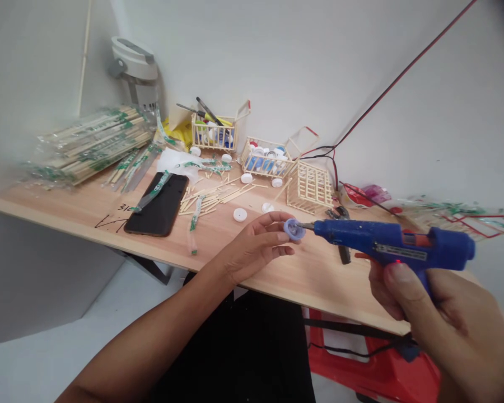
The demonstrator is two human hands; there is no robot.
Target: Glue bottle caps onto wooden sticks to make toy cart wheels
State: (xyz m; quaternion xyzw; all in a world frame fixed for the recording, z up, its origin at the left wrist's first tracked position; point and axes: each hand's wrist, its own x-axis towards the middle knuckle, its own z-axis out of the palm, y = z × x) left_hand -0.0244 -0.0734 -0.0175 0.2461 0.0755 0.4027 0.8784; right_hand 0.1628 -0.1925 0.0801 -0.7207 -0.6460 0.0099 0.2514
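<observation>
My left hand (258, 243) pinches a small blue bottle cap (294, 229) between thumb and fingers above the wooden table's front edge (285, 280). In my right hand (441, 313) I grip a blue hot glue gun (397, 243), and its nozzle tip points into the cap's hollow. A red light shows on the gun's body. A black cord hangs down from the gun below the table edge.
On the table lie a black phone (159, 204), loose wooden sticks (212, 197), white caps (240, 214), three small stick-built baskets (309, 187), two of them filled with caps, and packs of wrapped chopsticks (92, 143). Red and black wires run up the wall. A red stool (361, 358) stands below.
</observation>
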